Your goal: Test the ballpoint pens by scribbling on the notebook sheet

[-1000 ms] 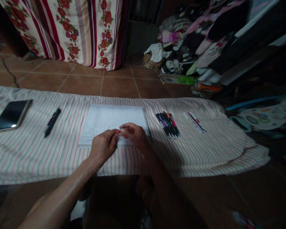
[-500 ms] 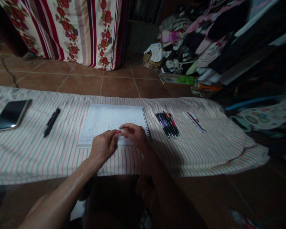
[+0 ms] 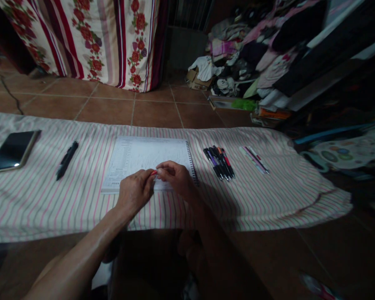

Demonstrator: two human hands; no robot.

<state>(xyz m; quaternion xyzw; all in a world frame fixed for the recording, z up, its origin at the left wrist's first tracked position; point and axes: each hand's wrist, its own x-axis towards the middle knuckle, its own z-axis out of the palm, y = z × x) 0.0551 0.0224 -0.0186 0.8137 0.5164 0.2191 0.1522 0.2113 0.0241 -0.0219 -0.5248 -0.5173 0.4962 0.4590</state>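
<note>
Over the lower part of a spiral notebook (image 3: 156, 151), both hands meet with fingertips pinched around a small red piece (image 3: 154, 172). My left hand (image 3: 136, 187) grips it from the left, fingers closed. From the right, my right hand (image 3: 176, 177) pinches its other end between thumb and forefinger. Most of the piece is covered by fingers, so its kind cannot be made out. Faint pencil-like marks show on the notebook's page. Right of the notebook lies a row of several pens (image 3: 219, 162), dark with purple, orange and red parts.
Thin pens or refills (image 3: 254, 159) lie farther right on the striped cloth (image 3: 281, 196). To the left are a thick black pen (image 3: 67, 160) and a phone (image 3: 11, 151). Beyond the table hang a floral curtain (image 3: 106, 41) and a heap of clothes (image 3: 237, 54).
</note>
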